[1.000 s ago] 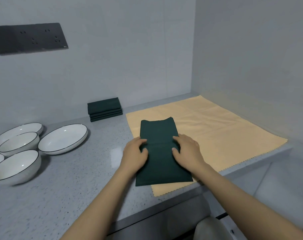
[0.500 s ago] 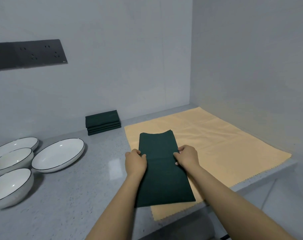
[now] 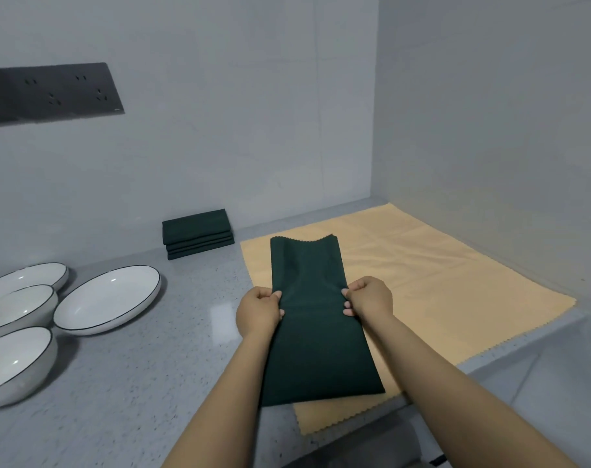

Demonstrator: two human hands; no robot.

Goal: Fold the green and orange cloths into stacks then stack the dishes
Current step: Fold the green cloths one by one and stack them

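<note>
Hands (image 3: 258,310) (image 3: 370,300) pinch one green cloth (image 3: 316,319); four dishes (image 3: 106,298).

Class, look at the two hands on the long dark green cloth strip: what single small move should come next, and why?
Probably lift the pinched middle and fold the strip in half. The left hand and right hand pinch opposite long edges of the long dark green cloth strip at mid-length. It lies on the flat orange cloth and is longer than the folded dark green cloths stacked by the wall.
</note>
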